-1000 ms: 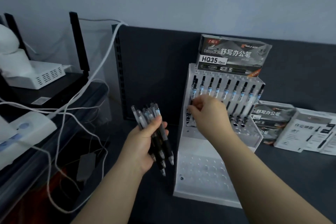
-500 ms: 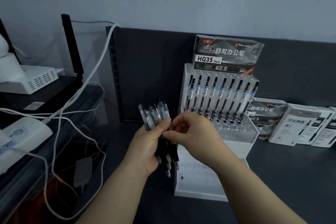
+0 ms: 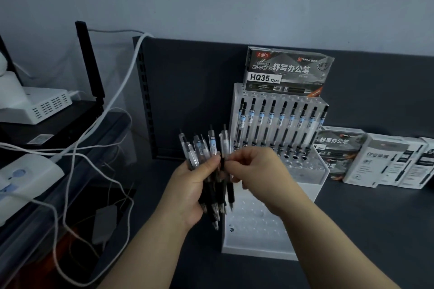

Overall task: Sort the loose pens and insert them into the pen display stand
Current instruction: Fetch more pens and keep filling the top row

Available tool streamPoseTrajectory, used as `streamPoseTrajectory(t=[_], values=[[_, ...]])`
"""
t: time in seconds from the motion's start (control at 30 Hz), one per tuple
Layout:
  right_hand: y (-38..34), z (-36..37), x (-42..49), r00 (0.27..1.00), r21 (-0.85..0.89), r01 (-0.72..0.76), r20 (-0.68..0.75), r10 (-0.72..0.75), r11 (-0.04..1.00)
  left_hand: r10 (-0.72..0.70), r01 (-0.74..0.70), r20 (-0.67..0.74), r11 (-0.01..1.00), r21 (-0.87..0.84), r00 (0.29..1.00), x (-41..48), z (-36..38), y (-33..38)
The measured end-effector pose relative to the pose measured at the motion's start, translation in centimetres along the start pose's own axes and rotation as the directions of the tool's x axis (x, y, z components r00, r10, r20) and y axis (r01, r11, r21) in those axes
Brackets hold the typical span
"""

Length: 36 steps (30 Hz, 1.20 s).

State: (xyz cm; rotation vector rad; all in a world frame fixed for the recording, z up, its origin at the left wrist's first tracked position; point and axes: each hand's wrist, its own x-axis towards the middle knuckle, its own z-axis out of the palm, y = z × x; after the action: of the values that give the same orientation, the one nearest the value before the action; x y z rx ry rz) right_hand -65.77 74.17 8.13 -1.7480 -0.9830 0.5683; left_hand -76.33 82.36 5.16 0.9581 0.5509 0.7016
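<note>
1. You're at the pick-one step. Your left hand [image 3: 190, 185] is curled round a bundle [image 3: 206, 148] of loose pens, tips down, held just left of the stand [image 3: 256, 247].
2. Your right hand [image 3: 258, 169] pinches a single pen [image 3: 231, 192] at the bundle's right edge, thumb and fingers closed on its barrel. The pen is not yet clear of the bundle.
3. The stand's top tier holds a full-looking row [image 3: 281, 124] of pens. The tiers below show open holes.
4. Next, I judge you need to draw that pen free without dragging its neighbours, keep it tip down, and seat it in an empty hole beside the filled row.
5. Hard to tell:
   - how many pens the bundle holds, since they overlap;
   - whether your left fingers grip the chosen pen too;
   - the middle tier's left holes, hidden behind your right hand;
   - whether the far-left slot holds two pens;
   - pen colours and labels, blurred in the dim light.
</note>
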Motion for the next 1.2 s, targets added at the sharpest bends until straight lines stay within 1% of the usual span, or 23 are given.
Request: streamPoseTrajectory(t=[0.1, 0.2, 0.27, 0.33, 0.5, 0.67, 0.9, 1.07, 1.13, 1.2], values=[[-0.4, -1.5, 0.4, 0.993, 0.047, 0.034, -0.115, -0.029, 0.998, -0.006, 0.005, -0.05, 1.0, -0.02, 0.999, 0.0, 0.0, 0.1], [-1.0, -3.1, 1.2, 0.952, 0.125, 0.14, -0.291, -0.099, 0.982, 0.012, -0.01, -0.126, 1.0, 0.015, 0.992, 0.2, -0.2, 0.0], [-1.1, -3.7, 1.9, 0.904, 0.09, 0.202, -0.401, -0.15, 0.975, 0.038, -0.03, -0.156, 0.998, 0.058, 0.987, 0.3, -0.3, -0.1], [-1.0, -3.9, 2.7, 0.877, 0.027, 0.211, -0.447, -0.177, 0.977, 0.054, -0.04, -0.166, 0.995, 0.086, 0.985, 0.3, -0.3, -0.1], [0.3, -3.4, 4.4, 0.893, -0.179, 0.13, -0.406, -0.194, 0.975, 0.075, -0.058, -0.158, 0.992, 0.111, 0.985, 0.2, -0.3, 0.0], [1.2, -2.3, 5.0, 0.928, -0.395, 0.083, -0.303, -0.215, 0.915, 0.098, -0.078, -0.148, 0.988, 0.133, 0.984, 0.2, -0.3, 0.3], [0.9, -2.3, 5.0, 0.933, -0.516, 0.059, -0.276, -0.231, 0.855, 0.113, -0.093, -0.136, 0.986, 0.141, 0.984, 0.0, -0.2, 0.5], [0.9, -2.3, 4.8, 0.939, -0.516, 0.059, -0.263, -0.223, 0.855, 0.1, -0.083, -0.133, 0.988, 0.131, 0.986, -0.3, 0.1, 0.5], [1.0, -2.4, 4.2, 0.925, -0.443, 0.07, -0.307, -0.225, 0.894, 0.094, -0.078, -0.129, 0.989, 0.126, 0.987, -0.5, 0.2, 0.6], [0.7, -2.3, 2.9, 0.911, -0.327, 0.12, -0.34, -0.235, 0.937, 0.086, -0.073, -0.114, 0.991, 0.11, 0.99, -0.7, 0.3, 0.7]])
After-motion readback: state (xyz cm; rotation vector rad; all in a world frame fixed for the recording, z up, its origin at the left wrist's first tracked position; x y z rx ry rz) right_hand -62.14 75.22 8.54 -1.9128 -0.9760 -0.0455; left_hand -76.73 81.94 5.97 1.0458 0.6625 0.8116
